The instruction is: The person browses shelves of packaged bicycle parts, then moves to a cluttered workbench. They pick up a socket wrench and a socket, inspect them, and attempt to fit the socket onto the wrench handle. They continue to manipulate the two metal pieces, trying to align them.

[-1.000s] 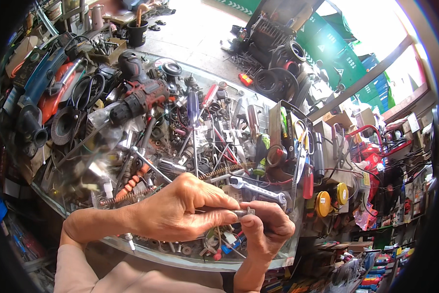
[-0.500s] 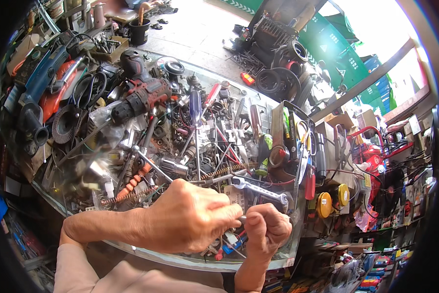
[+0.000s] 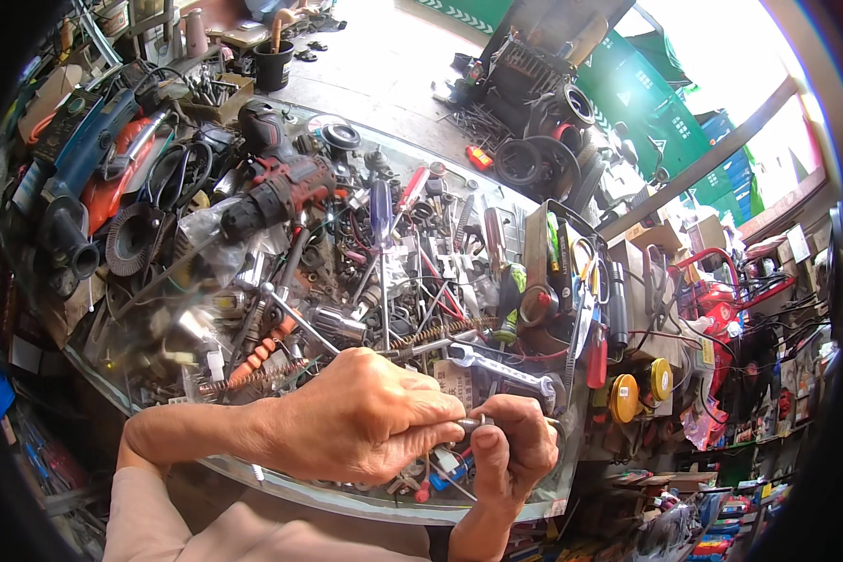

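Observation:
In front of me, over the near edge of a glass-topped counter, my left hand (image 3: 370, 417) pinches a small grey metal bolt (image 3: 471, 424) between thumb and fingertips. A wider, ring-like piece shows at its right end. My right hand (image 3: 513, 445) meets that end with curled fingers and a raised thumb. Just beyond the hands lies a double-ended open-end wrench (image 3: 501, 366). A long rusty spring (image 3: 440, 331) and a shiny metal rod (image 3: 299, 318) rest among the loose parts nearby.
Heaped hardware covers the counter, with a red-and-black cordless drill (image 3: 281, 195) and a blue-handled screwdriver (image 3: 381, 211). At the right stands a metal tool box (image 3: 537, 253) holding scissors and cutters. Yellow round tins (image 3: 625, 398) sit beside it. A blue angle grinder (image 3: 89, 140) lies at far left.
My right thumb has drawn back a little from the bolt, so more of it shows between my hands. My left hand keeps its pinch. The view has shifted slightly.

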Tool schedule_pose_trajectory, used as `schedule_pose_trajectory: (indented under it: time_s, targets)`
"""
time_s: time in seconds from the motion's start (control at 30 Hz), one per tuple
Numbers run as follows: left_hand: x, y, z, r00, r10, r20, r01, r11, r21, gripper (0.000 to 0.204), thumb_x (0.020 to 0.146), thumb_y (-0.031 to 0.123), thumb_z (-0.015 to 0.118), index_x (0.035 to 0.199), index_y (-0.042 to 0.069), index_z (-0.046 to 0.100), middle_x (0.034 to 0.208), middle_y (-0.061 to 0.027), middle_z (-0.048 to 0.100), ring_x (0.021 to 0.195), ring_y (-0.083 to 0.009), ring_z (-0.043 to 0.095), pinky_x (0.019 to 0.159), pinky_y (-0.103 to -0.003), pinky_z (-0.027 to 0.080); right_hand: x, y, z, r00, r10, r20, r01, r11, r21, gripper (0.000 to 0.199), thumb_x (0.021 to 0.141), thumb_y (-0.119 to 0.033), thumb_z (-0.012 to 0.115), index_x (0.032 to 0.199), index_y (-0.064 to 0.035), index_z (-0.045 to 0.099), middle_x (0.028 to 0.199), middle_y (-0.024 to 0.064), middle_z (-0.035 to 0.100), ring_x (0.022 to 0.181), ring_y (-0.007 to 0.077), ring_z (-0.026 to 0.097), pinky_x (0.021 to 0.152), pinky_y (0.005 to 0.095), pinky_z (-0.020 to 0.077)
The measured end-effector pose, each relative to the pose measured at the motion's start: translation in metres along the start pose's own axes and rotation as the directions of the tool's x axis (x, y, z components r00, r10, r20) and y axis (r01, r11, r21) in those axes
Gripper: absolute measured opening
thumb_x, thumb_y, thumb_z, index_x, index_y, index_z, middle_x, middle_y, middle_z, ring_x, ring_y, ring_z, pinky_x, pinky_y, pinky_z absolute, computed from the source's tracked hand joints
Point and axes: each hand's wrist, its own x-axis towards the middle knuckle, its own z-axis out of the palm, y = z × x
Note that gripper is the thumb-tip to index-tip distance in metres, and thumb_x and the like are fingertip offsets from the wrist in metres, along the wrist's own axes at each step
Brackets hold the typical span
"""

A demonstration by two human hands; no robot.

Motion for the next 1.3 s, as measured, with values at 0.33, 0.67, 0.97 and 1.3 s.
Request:
schedule_pose_trajectory:
  time_s: [0.33,0.67,0.97,1.3]
  targets:
    - [-0.004,0.009,0.007,0.972,0.207,0.11,-0.228,0.722,0.654,0.033,0.071,0.017,0.064,0.098,-0.003,0.065,0.072,-0.0035,0.056,0.06,-0.0163,0.057,0.045,-0.026,0.046,-0.002,0.002,0.0,0.909,0.405,0.101,-0.418,0.88,0.225,0.032,0.093,-0.027,0.059,0.081,0.0023,0.061,0.054,-0.0036,0.046,0.048,0.0023,0.037,0.044,0.0202,0.0277]
    - [0.004,-0.002,-0.012,0.918,-0.214,0.334,0.325,0.888,-0.324,0.017,0.085,0.01,0.068,0.093,-0.005,0.065,0.081,-0.0159,0.067,0.066,-0.0278,0.065,0.058,-0.033,0.05,0.004,0.007,-0.008,0.963,-0.182,0.2,0.191,0.981,-0.025,0.025,0.082,-0.023,0.072,0.085,-0.0012,0.06,0.055,0.0039,0.053,0.041,0.0126,0.046,0.042,0.0253,0.0347]
    - [-0.002,0.011,0.002,0.994,0.067,0.09,-0.098,0.905,0.415,0.022,0.079,0.014,0.066,0.096,0.001,0.063,0.069,-0.004,0.053,0.058,-0.0175,0.057,0.045,-0.031,0.045,0.002,0.002,-0.002,0.975,0.153,0.159,-0.16,0.986,0.033,0.027,0.091,-0.02,0.061,0.074,-0.0002,0.06,0.056,0.0053,0.051,0.046,0.0143,0.048,0.045,0.0276,0.0372]
    - [0.0,0.0,0.003,0.972,0.21,0.102,-0.229,0.781,0.581,0.025,0.082,0.015,0.061,0.097,-0.004,0.063,0.071,-0.0027,0.053,0.063,-0.0148,0.057,0.04,-0.028,0.044,-0.005,0.005,0.005,0.824,0.525,0.211,-0.557,0.686,0.468,0.037,0.098,-0.031,0.054,0.075,-0.0017,0.058,0.062,-0.0038,0.049,0.053,0.0009,0.037,0.046,0.0193,0.0267]
